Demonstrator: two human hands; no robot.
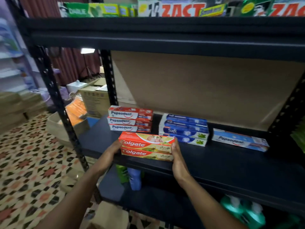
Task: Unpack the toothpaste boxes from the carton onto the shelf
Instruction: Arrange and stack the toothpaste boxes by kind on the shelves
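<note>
Two red Colgate toothpaste boxes (146, 147), stacked one on the other, sit at the front edge of the black middle shelf (222, 164). My left hand (113, 150) grips their left end and my right hand (177, 155) grips their right end. Behind them stand three stacked red Pepsodent boxes (130, 120). To the right is a stack of blue Saft boxes (184, 129), and further right a single light-blue Pepsodent box (239, 140). A brown carton (107, 215) shows at the bottom, below my arms.
Zact and Darlie boxes (179, 8) line the top shelf. Green and blue bottles (130, 177) stand on the lower shelf, teal pump bottles (244, 212) at lower right. Black uprights (56, 103) frame the shelf. Cartons (94, 98) and a box of orange packs (76, 109) stand on the patterned floor at left.
</note>
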